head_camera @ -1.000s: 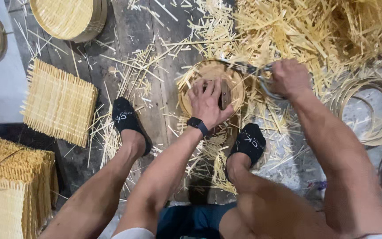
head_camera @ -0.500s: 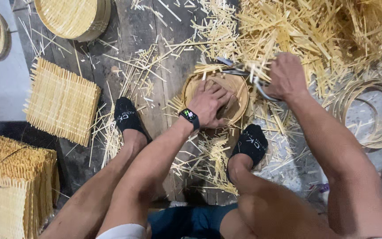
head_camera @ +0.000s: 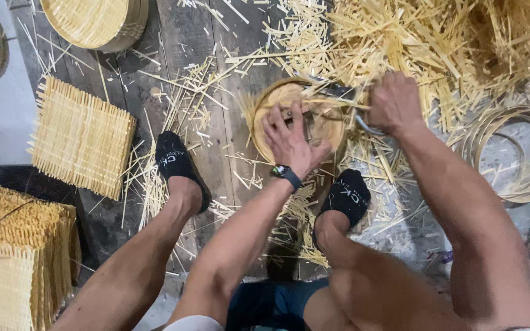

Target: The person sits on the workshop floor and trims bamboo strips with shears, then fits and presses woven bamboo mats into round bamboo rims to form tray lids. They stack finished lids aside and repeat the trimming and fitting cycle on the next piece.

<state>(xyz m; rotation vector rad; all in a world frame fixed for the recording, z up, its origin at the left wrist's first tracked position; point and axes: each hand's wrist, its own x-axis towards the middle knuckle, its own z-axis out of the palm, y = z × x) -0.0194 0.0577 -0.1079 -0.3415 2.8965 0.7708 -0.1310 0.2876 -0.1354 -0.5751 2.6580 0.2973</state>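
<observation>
Tray: round woven bamboo tray (head_camera: 299, 119) with a hoop rim, flat on the floor planks between the two socked feet, loose slat ends jutting past its edge.
Handling: judged light and fairly stiff across the weave, springy at the rim; slat ends look splintery and brittle. Best held by pressing flat on the middle or gripping the hoop rim, not the stray ends.
Left hand: left hand (head_camera: 291, 142) spread palm-down on the tray's centre, fingers splayed open, pinning it rather than grasping; black watch at the wrist.
Right hand: right hand (head_camera: 394, 103) at the tray's far right rim, fingers curled tight round a curved metal tool (head_camera: 363, 125), only partly visible.
Feet: black socks, left (head_camera: 176, 162) and right (head_camera: 348, 196), just beside the tray.
Offcuts: bamboo slivers (head_camera: 424, 43) heaped above and right, scattered under the tray.
Mats: square woven mat (head_camera: 81, 138) to the left; stacked mats (head_camera: 16, 251) at lower left.
Finished trays: stack (head_camera: 96, 21) at top left.
Hoops: bamboo rings (head_camera: 522, 159) at right.
</observation>
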